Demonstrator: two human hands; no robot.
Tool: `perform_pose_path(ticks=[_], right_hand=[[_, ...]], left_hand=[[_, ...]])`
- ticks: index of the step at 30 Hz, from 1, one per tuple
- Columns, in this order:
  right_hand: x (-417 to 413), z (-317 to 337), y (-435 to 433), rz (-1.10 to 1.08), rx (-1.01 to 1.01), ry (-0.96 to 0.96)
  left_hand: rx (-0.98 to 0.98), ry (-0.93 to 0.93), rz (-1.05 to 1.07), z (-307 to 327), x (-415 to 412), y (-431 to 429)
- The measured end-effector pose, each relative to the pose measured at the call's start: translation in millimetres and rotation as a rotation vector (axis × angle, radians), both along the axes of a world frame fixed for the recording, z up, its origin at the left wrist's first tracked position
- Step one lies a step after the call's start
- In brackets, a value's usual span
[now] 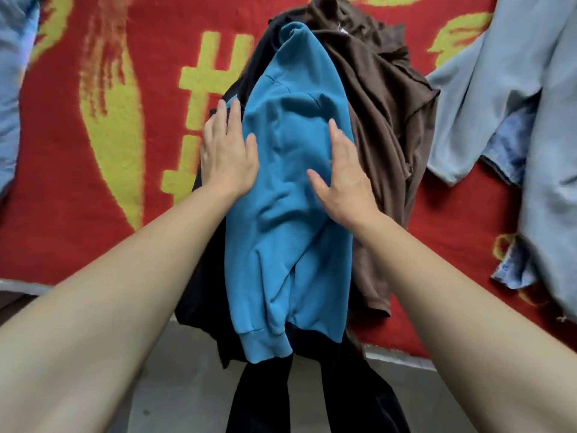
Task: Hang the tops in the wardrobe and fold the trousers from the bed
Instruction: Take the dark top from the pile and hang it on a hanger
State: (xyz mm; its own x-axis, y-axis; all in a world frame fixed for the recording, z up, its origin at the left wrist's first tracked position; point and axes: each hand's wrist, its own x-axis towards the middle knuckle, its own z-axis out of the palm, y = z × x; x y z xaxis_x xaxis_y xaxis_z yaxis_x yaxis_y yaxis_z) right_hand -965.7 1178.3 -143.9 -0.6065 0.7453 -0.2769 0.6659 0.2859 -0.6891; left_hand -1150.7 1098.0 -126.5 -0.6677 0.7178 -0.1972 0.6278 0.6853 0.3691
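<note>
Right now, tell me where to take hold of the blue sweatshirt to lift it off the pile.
Take the blue sweatshirt by its ribbed band, coming from the near side at the bed's edge. That thick band hangs free over the black garment, so it can probably be pinched alone. The left hand and right hand lie flat on top, gripping nothing.

A red-and-yellow bed blanket (125, 214) carries a black garment (199, 292), a brown top (384, 120) touching it, and pale blue garments (499, 89) at the right.
</note>
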Motion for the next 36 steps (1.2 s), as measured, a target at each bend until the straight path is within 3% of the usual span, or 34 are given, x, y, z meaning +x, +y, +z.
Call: perform_pose_path(ticks=[4,6,10,14,16,19,21,26,30,33,36], right_hand=[[13.5,-4.6,0.8,0.064,-0.071,-0.090],[33.0,1.0,-16.1,0.064,-0.088,-0.089],[82.7,15.1,-55.6,0.298,-0.211,-0.338],[78.2,30.6,-56.5,0.371,-0.263,-0.562],[56.5,35.0,-45.5,0.245,-0.183,-0.522],[16.6,34.9,-28.0,-0.010,0.105,-0.260],[-13.2,32.5,-18.7,-0.048,0.196,-0.128],[-59.1,9.8,-2.4,-0.131,-0.047,-0.325],[-23.9,8.6,0.6,-0.187,-0.027,-0.309],[22.5,7.4,-3.9,-0.061,-0.072,-0.364],[63.4,9.0,-22.2,0.035,0.008,-0.332]], left_hand=[[-0.136,0.001,-0.215,-10.9,-7.2,17.2],[-0.211,0.095,-0.307,-13.5,8.4,-1.2],[-0.072,0.072,-0.412,-16.7,65.4,-75.4],[-0.025,-0.034,-0.331,-21.9,94.0,-126.9],[-0.018,-0.051,-0.290,-22.9,96.9,-130.4],[0.000,-0.060,-0.278,-23.4,96.6,-124.9],[-0.001,-0.075,-0.265,-24.3,94.7,-120.9],[0.022,-0.180,-0.242,-22.7,89.0,-121.4],[0.070,-0.493,0.005,-19.4,70.5,-128.9],[0.080,-0.561,0.067,-22.6,59.0,-133.2],[0.063,-0.602,0.145,-27.1,57.9,-135.8]])
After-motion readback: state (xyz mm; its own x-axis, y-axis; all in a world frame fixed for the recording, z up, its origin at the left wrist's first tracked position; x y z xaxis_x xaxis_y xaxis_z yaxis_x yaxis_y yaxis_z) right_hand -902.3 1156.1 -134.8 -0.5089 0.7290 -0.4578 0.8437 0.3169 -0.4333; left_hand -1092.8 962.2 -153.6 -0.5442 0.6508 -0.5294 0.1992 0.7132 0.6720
